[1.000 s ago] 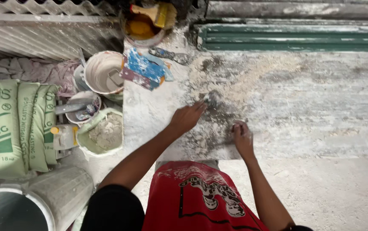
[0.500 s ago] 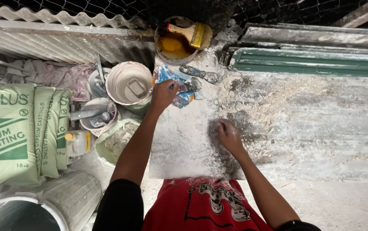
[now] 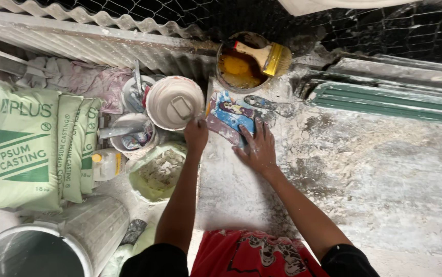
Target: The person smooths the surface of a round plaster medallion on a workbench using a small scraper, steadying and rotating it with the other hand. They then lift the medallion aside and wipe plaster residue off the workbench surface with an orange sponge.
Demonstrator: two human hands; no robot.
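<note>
My left hand (image 3: 196, 134) has its fingers curled at the left edge of a colourful painted rag (image 3: 229, 118) on the dusty white slab (image 3: 231, 190), just below a white bucket (image 3: 175, 102). My right hand (image 3: 258, 149) lies flat with fingers spread on the rag's lower right part. A metal scraper (image 3: 267, 105) lies just beyond the rag. Behind it stands a round tin of yellow liquid (image 3: 239, 69) with a yellow-handled brush (image 3: 267, 55) resting across it.
Green plaster sacks (image 3: 31, 146) lie at the left. Small bowls with tools (image 3: 128, 133), a green tub of plaster lumps (image 3: 157, 172) and a small bottle (image 3: 105, 164) sit beside the slab. A metal bucket (image 3: 36, 246) stands at bottom left. A green moulding (image 3: 385, 100) and corrugated sheet (image 3: 103, 36) lie behind.
Both hands have moved from the powdery middle of the slab up to the rag. The left hand reached it first, then the right hand came across and settled on it.
</note>
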